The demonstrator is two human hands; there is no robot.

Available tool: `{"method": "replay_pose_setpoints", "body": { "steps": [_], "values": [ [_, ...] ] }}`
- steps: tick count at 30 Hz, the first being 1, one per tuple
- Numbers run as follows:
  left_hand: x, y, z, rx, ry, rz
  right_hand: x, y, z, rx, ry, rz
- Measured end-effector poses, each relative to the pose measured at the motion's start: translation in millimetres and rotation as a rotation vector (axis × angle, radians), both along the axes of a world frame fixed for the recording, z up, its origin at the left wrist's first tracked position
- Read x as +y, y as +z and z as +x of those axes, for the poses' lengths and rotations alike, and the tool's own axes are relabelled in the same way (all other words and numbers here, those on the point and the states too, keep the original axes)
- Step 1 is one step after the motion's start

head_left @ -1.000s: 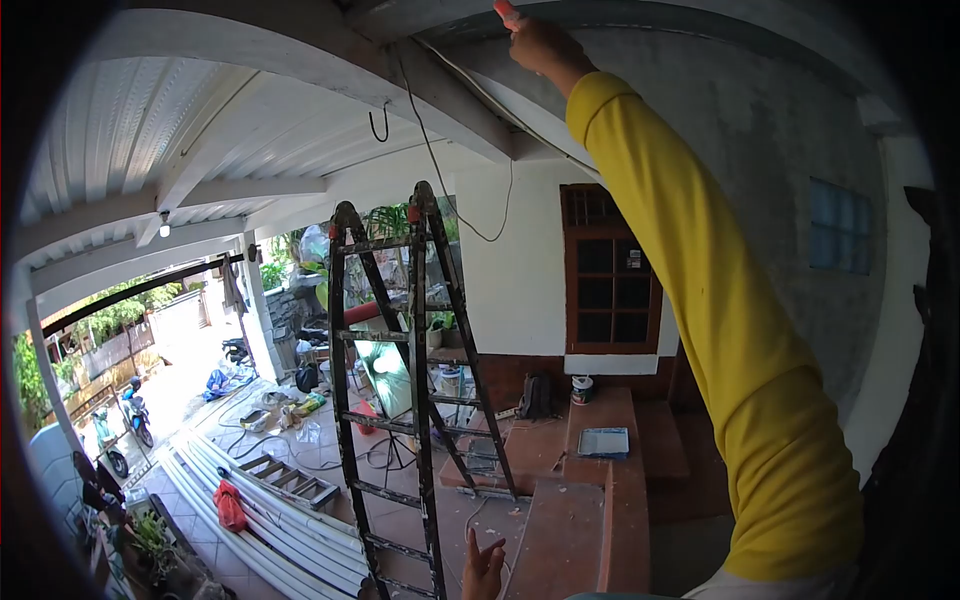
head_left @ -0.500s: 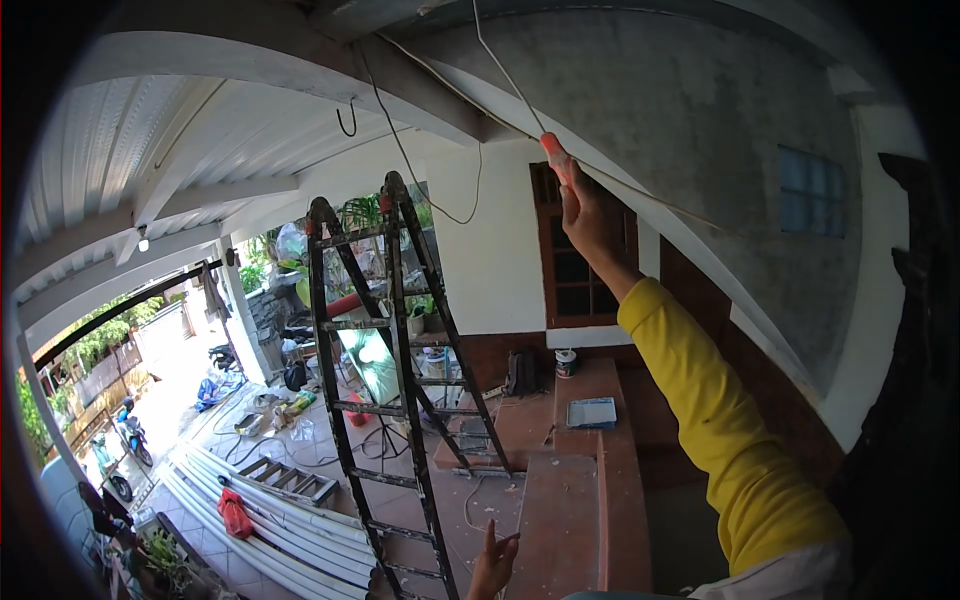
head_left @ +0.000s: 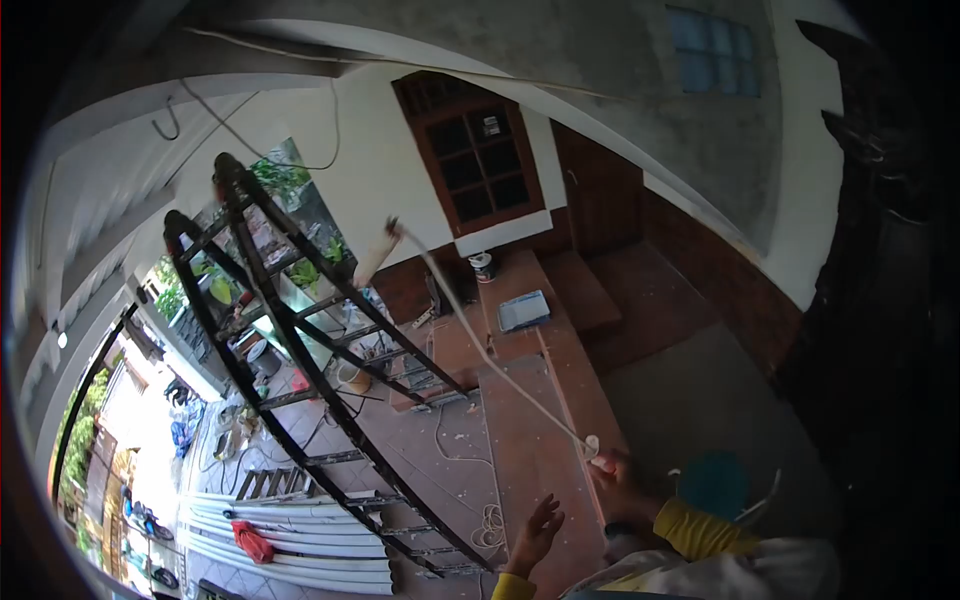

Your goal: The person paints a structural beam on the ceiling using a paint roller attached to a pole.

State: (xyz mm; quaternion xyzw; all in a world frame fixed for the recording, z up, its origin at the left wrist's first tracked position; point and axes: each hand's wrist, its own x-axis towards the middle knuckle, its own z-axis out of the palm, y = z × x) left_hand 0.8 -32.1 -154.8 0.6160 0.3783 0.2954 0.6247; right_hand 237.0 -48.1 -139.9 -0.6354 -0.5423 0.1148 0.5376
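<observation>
My right hand (head_left: 615, 480), low at the right of centre, is closed around the red-and-white handle of a long-shafted paint roller (head_left: 470, 325). Its thin shaft slants up and left across the view, and a pale cylindrical roller head (head_left: 372, 262) shows at the far end, blurred. To the left, my left hand (head_left: 538, 530) is raised with fingers apart, holding nothing. Beyond both hands, a paint tray (head_left: 523, 311) lies on the reddish-brown ledge (head_left: 525, 400), with a paint can (head_left: 482, 266) behind it.
A paint-spattered black stepladder (head_left: 290, 340) stands left of centre. White pipes (head_left: 285, 545) with a red bag (head_left: 252, 541) lie on the tiles. A coiled cable (head_left: 488, 527) is near my left hand; a teal round object (head_left: 715, 482) is at right. A sloping concrete underside (head_left: 620, 60) hangs overhead.
My right hand has come down from overhead, bringing the paint roller with it; the roller head now shows. My left hand has moved slightly right. The view has tilted and shifted.
</observation>
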Motion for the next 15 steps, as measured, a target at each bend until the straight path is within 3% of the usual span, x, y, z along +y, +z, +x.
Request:
{"method": "replay_pose_setpoints", "body": {
  "steps": [2,3,4,7,11,15],
  "values": [
    [-27,-11,30,-0.150,0.011,-0.110,-47,-19,-9,0.021,0.029,-0.198],
    [-25,-12,58,-0.225,-0.033,-0.164,-63,-77,-7,-0.109,0.078,-0.237],
    [-26,-5,69,-0.221,-0.044,-0.223,-71,-95,-8,-0.170,0.127,-0.311],
    [-28,10,86,-0.218,-0.031,-0.354,-92,-48,-7,-0.165,0.193,-0.581],
    [-54,-12,71,-0.301,0.079,-0.493,-110,-63,-34,-0.119,0.137,-0.479],
    [-94,-32,32,-0.425,0.188,-0.730,-159,-53,-89,-0.013,0.127,-0.647]
  ]
}}
